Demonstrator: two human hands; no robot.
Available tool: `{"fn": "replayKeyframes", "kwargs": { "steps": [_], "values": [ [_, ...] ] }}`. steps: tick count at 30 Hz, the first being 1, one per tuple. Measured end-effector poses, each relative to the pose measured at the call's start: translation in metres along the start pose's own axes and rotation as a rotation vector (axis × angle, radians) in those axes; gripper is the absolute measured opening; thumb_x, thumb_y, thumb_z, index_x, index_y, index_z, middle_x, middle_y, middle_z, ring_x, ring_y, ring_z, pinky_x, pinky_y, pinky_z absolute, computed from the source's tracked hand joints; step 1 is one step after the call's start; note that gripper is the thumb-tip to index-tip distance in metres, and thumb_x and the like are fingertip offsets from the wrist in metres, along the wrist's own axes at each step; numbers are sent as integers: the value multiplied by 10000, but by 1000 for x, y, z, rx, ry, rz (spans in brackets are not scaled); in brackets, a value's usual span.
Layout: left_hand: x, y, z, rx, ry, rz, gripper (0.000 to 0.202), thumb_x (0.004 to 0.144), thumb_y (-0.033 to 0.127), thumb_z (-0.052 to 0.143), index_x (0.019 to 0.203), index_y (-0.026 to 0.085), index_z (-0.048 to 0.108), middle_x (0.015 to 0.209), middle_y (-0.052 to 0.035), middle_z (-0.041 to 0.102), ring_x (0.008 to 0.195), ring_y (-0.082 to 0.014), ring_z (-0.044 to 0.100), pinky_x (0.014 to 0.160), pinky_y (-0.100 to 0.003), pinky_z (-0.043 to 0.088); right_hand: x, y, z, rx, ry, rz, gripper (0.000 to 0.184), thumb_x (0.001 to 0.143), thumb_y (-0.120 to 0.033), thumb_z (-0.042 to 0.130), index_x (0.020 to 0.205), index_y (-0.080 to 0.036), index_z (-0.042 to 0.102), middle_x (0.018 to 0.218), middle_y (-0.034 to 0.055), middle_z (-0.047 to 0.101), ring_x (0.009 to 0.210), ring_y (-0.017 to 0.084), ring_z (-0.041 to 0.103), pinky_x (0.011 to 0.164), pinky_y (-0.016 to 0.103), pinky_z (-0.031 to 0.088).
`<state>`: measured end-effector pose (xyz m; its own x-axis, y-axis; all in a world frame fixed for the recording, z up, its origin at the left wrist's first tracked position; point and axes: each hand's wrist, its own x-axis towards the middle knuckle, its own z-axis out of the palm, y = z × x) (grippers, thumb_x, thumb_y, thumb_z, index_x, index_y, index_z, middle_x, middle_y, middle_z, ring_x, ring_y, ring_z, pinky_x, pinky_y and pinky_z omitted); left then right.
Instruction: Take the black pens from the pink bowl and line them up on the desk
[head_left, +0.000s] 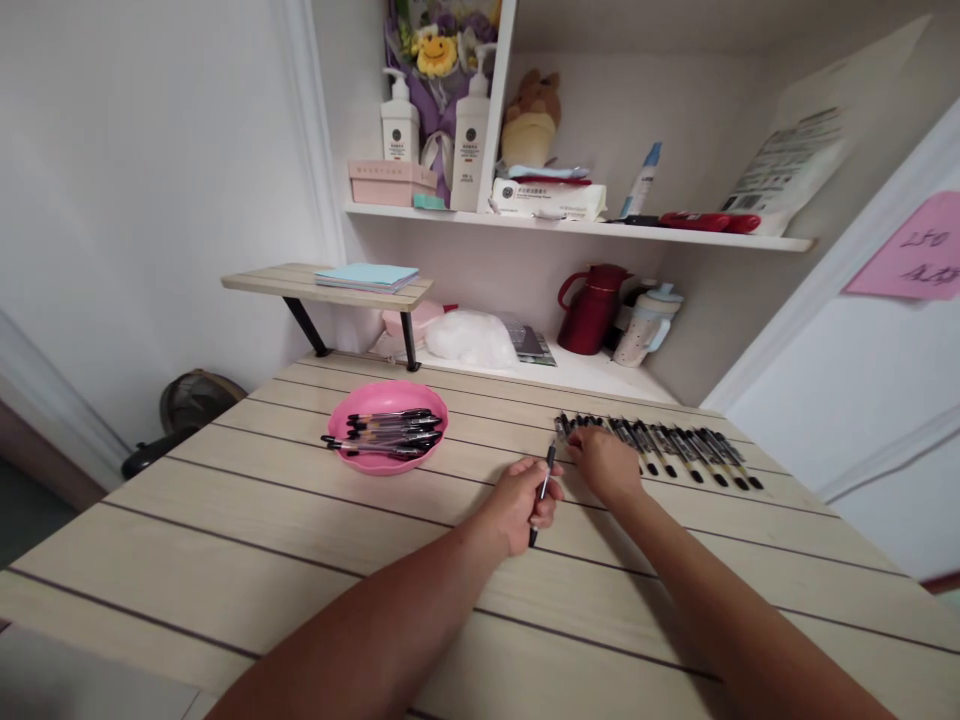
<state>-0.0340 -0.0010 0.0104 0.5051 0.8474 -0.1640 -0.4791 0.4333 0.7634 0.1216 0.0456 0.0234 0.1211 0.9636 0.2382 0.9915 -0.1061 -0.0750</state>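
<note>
My left hand (525, 500) is closed around a black pen (544, 478), which points up and away from me over the middle of the table. Just to its right, my right hand (606, 462) has its fingers drawn together near the pen's upper end; what they pinch, if anything, is too small to make out. Beyond and beside that hand lies a row of black pens (694, 452), side by side on the table. On the left, a pink bowl (387, 470) holds several black-capped pens (394, 430), one with its end poking over the rim.
The slatted wooden table (315, 540) meets a white shelf unit at the back. A small raised stand (270, 283) carries blue paper (367, 274). Behind are a white plastic bag (471, 340), a red jug (595, 310) and a pale cup (646, 325).
</note>
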Motion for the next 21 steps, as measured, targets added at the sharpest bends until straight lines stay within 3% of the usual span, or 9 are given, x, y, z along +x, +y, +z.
{"fn": "replayKeyframes", "kwargs": {
  "steps": [11,15,18,21],
  "values": [
    [1,-1,-2,-10,-4,0,238,729,354,538,843,146,528,557,28,489,357,-15,276,377,-172,115,3,-7,6,-105,-3,-9,227,821,-315,425,841,-187,612,869,79,623,743,176,609,573,244,351],
    [2,-3,-1,-51,45,11,252,720,358,568,843,140,541,567,15,515,384,-30,365,380,-164,193,-5,-6,-1,-48,-7,13,207,810,-287,434,844,-183,610,873,85,625,736,169,604,580,242,352],
    [4,-4,-1,-155,72,76,239,699,336,609,817,138,543,615,-14,561,484,-75,500,452,-188,340,-18,-2,-5,159,-24,0,203,794,-300,437,770,-189,605,778,64,641,693,163,592,569,240,353],
    [8,-5,-1,-302,61,170,195,680,267,643,780,139,535,687,-44,599,642,-131,586,621,-262,446,-40,-3,-5,576,-132,10,280,797,-369,390,663,-184,551,601,23,612,528,128,541,511,229,356]
  ]
}}
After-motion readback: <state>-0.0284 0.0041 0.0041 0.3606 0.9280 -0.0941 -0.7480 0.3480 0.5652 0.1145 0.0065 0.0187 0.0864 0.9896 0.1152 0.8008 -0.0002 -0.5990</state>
